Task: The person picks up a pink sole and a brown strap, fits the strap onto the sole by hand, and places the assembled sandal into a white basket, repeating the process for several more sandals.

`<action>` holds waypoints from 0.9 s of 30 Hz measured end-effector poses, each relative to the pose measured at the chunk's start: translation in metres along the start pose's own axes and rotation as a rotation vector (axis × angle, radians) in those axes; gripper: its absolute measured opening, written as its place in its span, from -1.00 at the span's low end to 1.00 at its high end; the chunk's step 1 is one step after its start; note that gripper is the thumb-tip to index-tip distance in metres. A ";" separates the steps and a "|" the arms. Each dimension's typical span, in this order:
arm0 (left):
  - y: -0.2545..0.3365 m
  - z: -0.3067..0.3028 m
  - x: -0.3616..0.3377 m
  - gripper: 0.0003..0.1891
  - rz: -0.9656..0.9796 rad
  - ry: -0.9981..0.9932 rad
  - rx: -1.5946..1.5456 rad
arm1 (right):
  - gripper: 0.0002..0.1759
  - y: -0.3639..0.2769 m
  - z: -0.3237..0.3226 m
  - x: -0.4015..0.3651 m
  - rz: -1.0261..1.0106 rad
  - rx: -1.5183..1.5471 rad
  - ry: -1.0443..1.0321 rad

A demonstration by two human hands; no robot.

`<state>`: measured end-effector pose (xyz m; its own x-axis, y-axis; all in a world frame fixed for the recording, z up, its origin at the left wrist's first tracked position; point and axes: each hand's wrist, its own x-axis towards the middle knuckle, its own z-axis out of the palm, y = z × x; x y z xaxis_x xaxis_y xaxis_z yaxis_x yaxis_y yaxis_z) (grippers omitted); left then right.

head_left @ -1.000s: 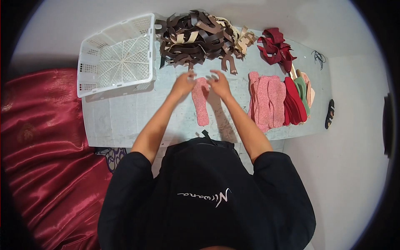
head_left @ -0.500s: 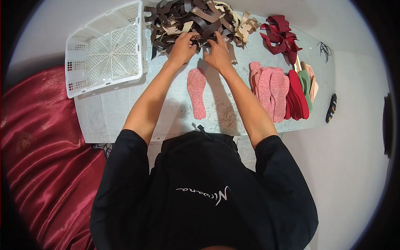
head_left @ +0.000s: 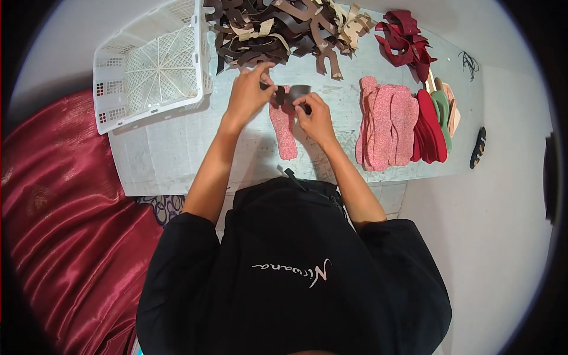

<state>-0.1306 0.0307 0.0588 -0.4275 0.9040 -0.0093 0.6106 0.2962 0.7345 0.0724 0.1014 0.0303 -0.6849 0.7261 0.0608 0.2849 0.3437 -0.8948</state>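
Basically, the tabletop (head_left: 154, 160) carries a white basket (head_left: 157, 110) at its L end, a brown/beige strap heap (head_left: 284, 29) at back ctr & a pink insole stack (head_left: 387, 127) toward R. Lone pink insole (head_left: 285, 133) lies mid-tabletop, btwn the forearms. L hand (head_left: 245, 93) & R hand (head_left: 316, 118) both pinch dk brown strapping (head_left: 302, 92) w/ their fingers, over the insole's far end; can't tell if 1 pc or 2.
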 end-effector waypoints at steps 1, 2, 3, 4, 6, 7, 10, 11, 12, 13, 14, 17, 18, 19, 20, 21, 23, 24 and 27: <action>-0.005 0.008 -0.006 -0.48 0.006 0.014 0.000 | -0.87 0.007 0.003 -0.007 0.060 -0.022 -0.025; -0.009 0.016 -0.012 -0.50 0.012 0.029 -0.001 | -0.86 0.013 0.006 -0.013 0.120 -0.044 -0.050; -0.006 0.022 -0.019 -0.55 -0.005 0.068 -0.095 | -0.81 0.022 0.007 -0.017 0.206 -0.095 -0.134; -0.007 0.030 -0.026 -0.55 -0.002 0.068 -0.094 | -0.81 0.029 0.010 -0.022 0.204 -0.096 -0.132; -0.016 0.050 -0.040 -0.61 -0.104 0.106 -0.134 | -0.74 0.040 0.015 -0.029 0.133 -0.380 -0.166; -0.025 0.062 -0.049 -0.62 -0.137 0.113 -0.158 | -0.74 0.044 0.017 -0.031 0.132 -0.380 -0.165; -0.045 0.097 -0.078 -0.58 -0.292 0.119 -0.132 | -0.68 0.051 0.023 -0.033 0.159 -0.413 -0.156; -0.053 0.108 -0.087 -0.43 -0.300 0.121 -0.144 | -0.68 0.051 0.025 -0.033 0.196 -0.357 -0.136; -0.057 0.117 -0.092 -0.43 -0.302 0.121 -0.142 | -0.68 0.051 0.027 -0.032 0.233 -0.300 -0.115; -0.059 0.123 -0.094 -0.36 -0.313 0.160 -0.339 | -0.68 0.055 0.031 -0.031 0.233 -0.299 -0.116; -0.062 0.130 -0.096 -0.30 -0.320 0.198 -0.535 | -0.70 0.058 0.034 -0.029 0.217 -0.244 -0.096; -0.053 0.122 -0.091 -0.24 -0.525 0.195 -0.789 | -0.75 0.065 0.039 -0.023 0.244 -0.114 -0.056; -0.052 0.120 -0.089 -0.23 -0.707 0.175 -0.965 | -0.78 0.064 0.039 -0.020 0.289 -0.041 -0.038; -0.060 0.122 -0.089 -0.23 -0.702 0.177 -0.965 | -0.78 0.064 0.038 -0.018 0.285 -0.041 -0.036; -0.070 0.121 -0.089 -0.25 -0.666 0.077 -1.040 | -0.81 0.063 0.037 -0.017 0.345 -0.013 0.003; -0.078 0.122 -0.089 -0.27 -0.627 -0.026 -1.113 | -0.84 0.062 0.036 -0.015 0.406 0.017 0.043; -0.043 0.101 -0.087 -0.30 -0.592 -0.009 -1.296 | -0.85 0.054 0.030 -0.013 0.438 0.139 0.067; -0.023 0.089 -0.086 -0.34 -0.561 0.009 -1.479 | -0.85 0.047 0.026 -0.012 0.474 0.261 0.085; 0.005 0.076 -0.090 -0.34 -0.529 -0.004 -1.458 | -0.83 0.009 0.012 -0.011 0.352 0.379 0.093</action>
<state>-0.0382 -0.0256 0.0116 -0.3744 0.7984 -0.4716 -0.7606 0.0265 0.6486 0.0745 0.0893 0.0165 -0.5239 0.8148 -0.2484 0.2124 -0.1574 -0.9644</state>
